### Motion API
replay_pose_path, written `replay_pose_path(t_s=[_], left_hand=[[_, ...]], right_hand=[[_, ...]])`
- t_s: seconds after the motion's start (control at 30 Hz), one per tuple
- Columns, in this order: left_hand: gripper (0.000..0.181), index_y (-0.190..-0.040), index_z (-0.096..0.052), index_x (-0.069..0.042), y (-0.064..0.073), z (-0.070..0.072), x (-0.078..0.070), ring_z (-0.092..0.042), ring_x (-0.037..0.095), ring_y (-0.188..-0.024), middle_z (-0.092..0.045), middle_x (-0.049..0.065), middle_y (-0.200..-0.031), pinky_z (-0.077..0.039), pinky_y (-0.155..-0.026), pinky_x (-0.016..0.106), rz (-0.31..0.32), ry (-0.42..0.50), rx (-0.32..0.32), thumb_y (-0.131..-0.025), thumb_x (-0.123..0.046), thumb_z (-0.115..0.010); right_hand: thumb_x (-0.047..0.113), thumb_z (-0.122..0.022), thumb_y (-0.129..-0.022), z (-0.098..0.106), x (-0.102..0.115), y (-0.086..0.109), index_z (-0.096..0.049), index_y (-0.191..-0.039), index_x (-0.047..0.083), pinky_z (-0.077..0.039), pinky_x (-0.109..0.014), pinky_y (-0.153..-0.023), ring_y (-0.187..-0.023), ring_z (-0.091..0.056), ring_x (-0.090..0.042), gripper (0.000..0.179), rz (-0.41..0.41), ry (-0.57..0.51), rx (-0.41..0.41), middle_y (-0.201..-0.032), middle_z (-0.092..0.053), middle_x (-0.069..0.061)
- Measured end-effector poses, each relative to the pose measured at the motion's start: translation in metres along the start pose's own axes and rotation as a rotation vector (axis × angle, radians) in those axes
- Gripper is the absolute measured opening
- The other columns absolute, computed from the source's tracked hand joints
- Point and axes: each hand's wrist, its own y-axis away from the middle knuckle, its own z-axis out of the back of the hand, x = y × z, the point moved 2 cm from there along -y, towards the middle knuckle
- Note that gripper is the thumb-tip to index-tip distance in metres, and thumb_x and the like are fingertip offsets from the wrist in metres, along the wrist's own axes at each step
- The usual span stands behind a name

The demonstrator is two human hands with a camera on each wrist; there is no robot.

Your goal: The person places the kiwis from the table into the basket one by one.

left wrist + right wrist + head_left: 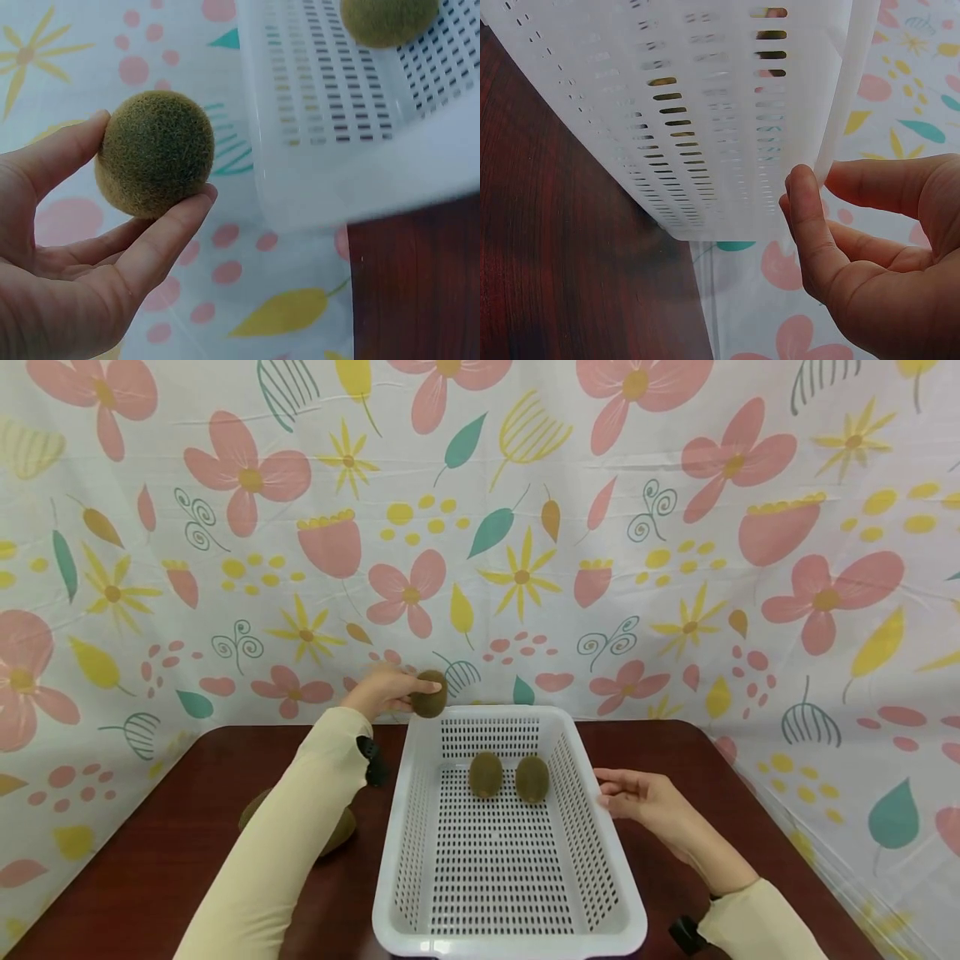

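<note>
A brown fuzzy kiwi (430, 695) is held between the thumb and fingers of my left hand (382, 690), just outside the far left corner of the white plastic basket (510, 945). The left wrist view shows this kiwi (155, 154) gripped at its sides, apart from the basket wall. Inside the basket, two kiwis lie side by side toward the far end, the left one (486, 775) and the right one (532, 779). My right hand (652, 803) pinches the basket's right rim; in the right wrist view thumb and fingers meet around that rim (840, 112).
On the dark red-brown table (135, 852), more kiwis (341, 833) lie to the left of the basket, partly hidden by my left sleeve (281, 843). A flower-patterned cloth (480, 527) hangs behind and along the sides of the table.
</note>
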Motion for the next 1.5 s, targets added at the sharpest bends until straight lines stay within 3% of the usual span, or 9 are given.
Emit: replay_pose_path(t_s=[0.2,0.33,0.47,0.63,0.73,0.93,1.07,1.27,1.5], left_hand=[[0.087,-0.148,-0.016,0.007,-0.005,-0.024,-0.005,-0.047,0.037,-0.126,-0.032,0.023,-0.147,-0.051,-0.093,0.038,0.009,-0.053,0.041,-0.088,-0.019,-0.072],[0.076,-0.142,-0.029,0.010,-0.005,-0.038,-0.004,-0.054,0.039,-0.117,-0.042,0.024,-0.137,-0.053,-0.090,0.042,0.018,-0.109,0.044,-0.086,-0.016,-0.073],[0.060,-0.132,-0.043,0.013,-0.009,-0.052,0.000,-0.053,0.041,-0.117,-0.048,0.027,-0.131,-0.051,-0.091,0.047,0.068,-0.156,0.038,-0.086,-0.010,-0.073],[0.052,-0.126,-0.049,0.013,-0.020,-0.066,0.009,-0.054,0.042,-0.115,-0.051,0.029,-0.127,-0.054,-0.086,0.049,0.137,-0.245,0.024,-0.085,-0.007,-0.073],[0.050,-0.125,-0.050,0.013,-0.024,-0.072,0.014,-0.055,0.046,-0.113,-0.051,0.031,-0.126,-0.055,-0.083,0.050,0.149,-0.283,0.024,-0.084,-0.006,-0.072],[0.052,-0.127,-0.048,0.014,-0.023,-0.082,0.021,-0.052,0.049,-0.115,-0.049,0.033,-0.128,-0.052,-0.086,0.054,0.202,-0.250,0.021,-0.084,-0.001,-0.071],[0.051,-0.126,-0.052,0.009,-0.026,-0.085,0.027,-0.056,0.041,-0.111,-0.053,0.027,-0.123,-0.056,-0.082,0.049,0.222,-0.344,0.025,-0.083,-0.006,-0.074],[0.046,-0.124,-0.056,0.007,-0.031,-0.090,0.036,-0.056,0.034,-0.108,-0.056,0.021,-0.120,-0.053,-0.088,0.045,0.224,-0.479,0.085,-0.085,-0.011,-0.072],[0.042,-0.122,-0.057,0.007,-0.035,-0.094,0.043,-0.055,0.033,-0.110,-0.055,0.021,-0.122,-0.054,-0.085,0.044,0.218,-0.493,0.116,-0.087,-0.011,-0.071]], right_hand=[[0.015,-0.065,-0.093,0.000,0.001,0.000,-0.043,-0.138,-0.011,-0.054,-0.027,-0.083,-0.092,-0.065,-0.013,0.057,0.001,-0.007,0.003,-0.105,-0.058,-0.016],[0.015,-0.066,-0.093,0.000,0.001,0.000,-0.043,-0.138,-0.010,-0.054,-0.027,-0.083,-0.092,-0.065,-0.013,0.057,-0.004,-0.005,-0.003,-0.106,-0.059,-0.017],[0.016,-0.066,-0.093,0.000,0.001,0.000,-0.043,-0.139,-0.010,-0.054,-0.027,-0.083,-0.093,-0.065,-0.012,0.057,-0.011,0.001,-0.007,-0.106,-0.059,-0.017],[0.015,-0.065,-0.093,0.000,0.000,0.001,-0.043,-0.138,-0.010,-0.054,-0.027,-0.083,-0.092,-0.065,-0.013,0.057,-0.007,0.003,-0.005,-0.105,-0.058,-0.017],[0.015,-0.065,-0.093,0.000,0.000,0.001,-0.043,-0.138,-0.011,-0.054,-0.027,-0.083,-0.092,-0.065,-0.013,0.057,-0.001,0.001,-0.002,-0.105,-0.058,-0.017],[0.015,-0.066,-0.093,0.000,-0.001,0.001,-0.044,-0.138,-0.010,-0.054,-0.028,-0.083,-0.092,-0.065,-0.013,0.057,0.001,-0.004,0.000,-0.105,-0.058,-0.017],[0.015,-0.066,-0.092,0.000,-0.001,0.000,-0.044,-0.138,-0.011,-0.054,-0.028,-0.083,-0.092,-0.065,-0.012,0.056,0.001,-0.007,-0.002,-0.105,-0.058,-0.017],[0.015,-0.066,-0.092,0.000,-0.002,0.000,-0.043,-0.138,-0.011,-0.054,-0.027,-0.083,-0.092,-0.064,-0.011,0.058,-0.003,-0.004,-0.003,-0.104,-0.058,-0.015],[0.015,-0.066,-0.092,0.000,-0.002,0.001,-0.043,-0.138,-0.011,-0.054,-0.027,-0.083,-0.092,-0.064,-0.012,0.057,0.002,-0.009,-0.001,-0.105,-0.058,-0.016]])
